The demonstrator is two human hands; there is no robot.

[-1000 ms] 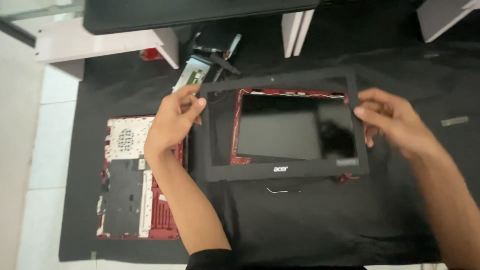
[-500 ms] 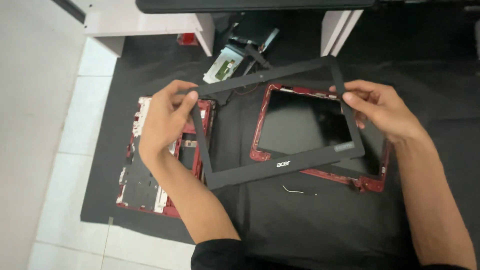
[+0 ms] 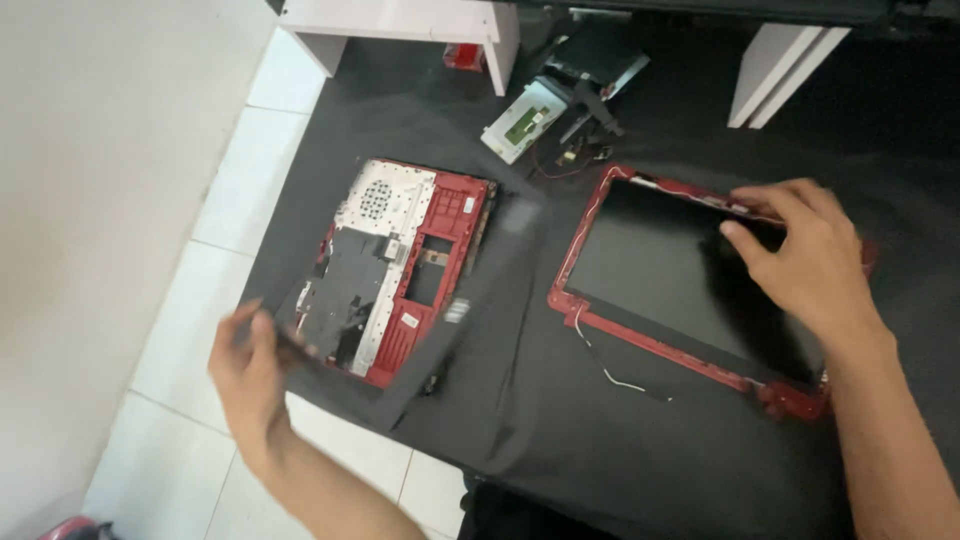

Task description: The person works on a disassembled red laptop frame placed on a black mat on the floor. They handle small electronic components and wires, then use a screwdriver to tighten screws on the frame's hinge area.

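The left hand [image 3: 250, 375] pinches the black screen frame [image 3: 470, 310] (blurry), held over the red laptop base [image 3: 400, 265] w/ its insides showing. The right hand [image 3: 805, 260] lies flat, fingers apart, on the dark screen [image 3: 660, 265] in its red lid [image 3: 590, 320]. A small green board [image 3: 522, 122] lies behind, on the black cloth [image 3: 560, 420].

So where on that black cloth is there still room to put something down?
Bare black cloth lies between the red base shell and the red screen lid, widening toward the near edge, crossed only by a thin white wire. The far side is crowded: loose parts lie between the white table legs.
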